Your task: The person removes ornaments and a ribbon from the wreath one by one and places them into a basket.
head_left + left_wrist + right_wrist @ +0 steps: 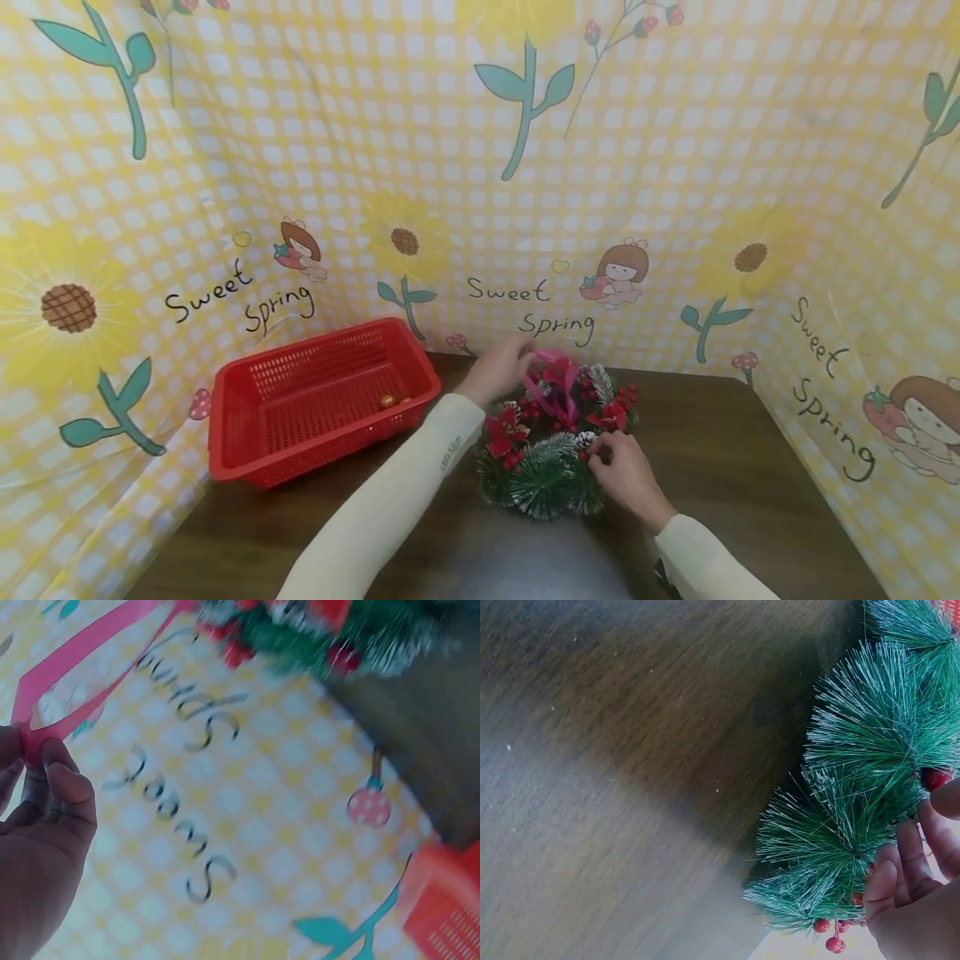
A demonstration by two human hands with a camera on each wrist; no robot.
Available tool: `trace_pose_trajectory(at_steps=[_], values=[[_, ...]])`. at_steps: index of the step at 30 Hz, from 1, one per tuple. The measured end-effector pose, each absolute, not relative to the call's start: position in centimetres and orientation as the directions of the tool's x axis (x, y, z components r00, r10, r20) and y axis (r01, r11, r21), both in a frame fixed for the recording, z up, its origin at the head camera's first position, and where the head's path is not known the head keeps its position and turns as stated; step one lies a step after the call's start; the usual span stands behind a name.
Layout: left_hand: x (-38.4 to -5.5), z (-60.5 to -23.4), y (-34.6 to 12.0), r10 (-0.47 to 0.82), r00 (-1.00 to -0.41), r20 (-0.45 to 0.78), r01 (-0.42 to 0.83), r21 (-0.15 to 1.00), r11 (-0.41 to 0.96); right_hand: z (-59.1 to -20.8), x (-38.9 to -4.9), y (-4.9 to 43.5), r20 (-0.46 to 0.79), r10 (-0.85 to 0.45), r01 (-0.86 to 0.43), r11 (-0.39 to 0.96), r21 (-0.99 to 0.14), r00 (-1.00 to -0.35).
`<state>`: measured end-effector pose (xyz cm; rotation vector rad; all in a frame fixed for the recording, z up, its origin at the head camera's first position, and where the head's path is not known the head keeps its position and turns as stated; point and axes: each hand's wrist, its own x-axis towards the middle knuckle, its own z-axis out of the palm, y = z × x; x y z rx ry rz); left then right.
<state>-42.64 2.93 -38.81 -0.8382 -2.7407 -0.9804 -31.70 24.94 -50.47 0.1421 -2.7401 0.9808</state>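
Note:
A Christmas wreath (543,479) of frosted green pine tufts, red flowers and berries lies on the table. My left hand (498,367) is at its far left side. Between the thumb and fingers of that hand (45,802), a pink ribbon (82,645) is pinched and drawn up in a loop from the wreath. My right hand (626,475) grips the wreath's near right part with curled fingers, beside a frosted pine cone (586,439). In the right wrist view, its fingertips lie among the green needles (862,720), close to a red berry (934,778); the exact contact is partly hidden.
To the left stands a red plastic basket (322,454) with perforated walls, holding a small gold ball (387,400) near its right end. Brown wood-grain table (712,433) surrounds the wreath. A yellow checked cloth (420,150) hangs behind and along both sides.

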Motion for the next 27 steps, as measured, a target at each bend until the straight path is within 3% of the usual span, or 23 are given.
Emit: trace_pose_trajectory(at_steps=[5,11,18,27], values=[[-42.6,-35.6,0.8,0.418,-0.847,0.327,0.527,0.617,0.585,-50.3,-31.6,24.9,0.228,-0.005,-0.150,0.768,-0.623,-0.974],[-42.7,-31.7,-2.5,0.336,-0.816,0.470,0.572,0.573,0.587,-50.3,-31.6,24.9,0.212,-0.003,-0.139,0.767,-0.626,-0.977],[-43.0,-26.8,-7.3,0.193,-0.710,0.678,0.626,0.481,0.614,-50.4,-31.5,24.9,0.232,-0.016,-0.160,0.770,-0.618,-0.973],[-41.9,-18.7,-13.6,-0.046,-0.587,0.808,0.573,0.455,0.681,-50.3,-31.5,24.9,0.253,-0.032,-0.185,0.770,-0.611,-0.967]])
